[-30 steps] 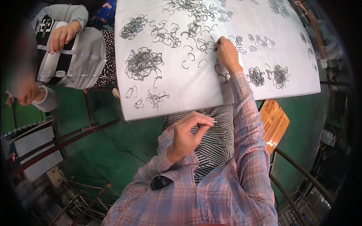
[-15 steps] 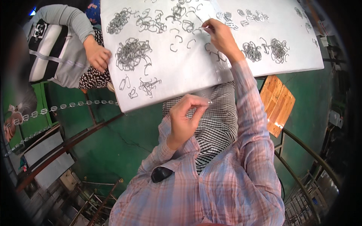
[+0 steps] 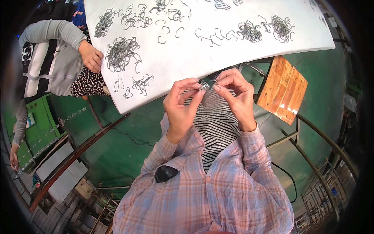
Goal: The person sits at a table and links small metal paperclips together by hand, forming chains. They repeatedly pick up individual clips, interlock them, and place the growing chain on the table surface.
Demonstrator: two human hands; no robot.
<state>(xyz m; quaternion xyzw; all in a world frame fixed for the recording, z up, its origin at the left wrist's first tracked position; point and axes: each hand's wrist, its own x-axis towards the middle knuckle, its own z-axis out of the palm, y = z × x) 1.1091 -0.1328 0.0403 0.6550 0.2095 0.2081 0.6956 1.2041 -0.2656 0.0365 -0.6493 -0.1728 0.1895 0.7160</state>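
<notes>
Your left hand (image 3: 180,104): thumb and fingertips pinched together on a metal piece (image 3: 203,87), above your lap, just off the near edge of the table (image 3: 171,70).
Your right hand (image 3: 238,98): thumb and forefinger nearly meeting beside it; whether they grip anything, you cannot tell, the tips being too small.
On the table: wire hooks, largest pile (image 3: 122,54) at left; two smaller piles (image 3: 250,32) (image 3: 281,29) at right.
Co-worker's hand (image 3: 92,57): at the table's left edge.

The shirt (image 3: 175,204) is pink-and-blue plaid with long sleeves (image 3: 255,150). Trousers (image 3: 210,146): black-and-white, finely patterned. Shirt front: rounded black piece (image 3: 166,174).
</notes>
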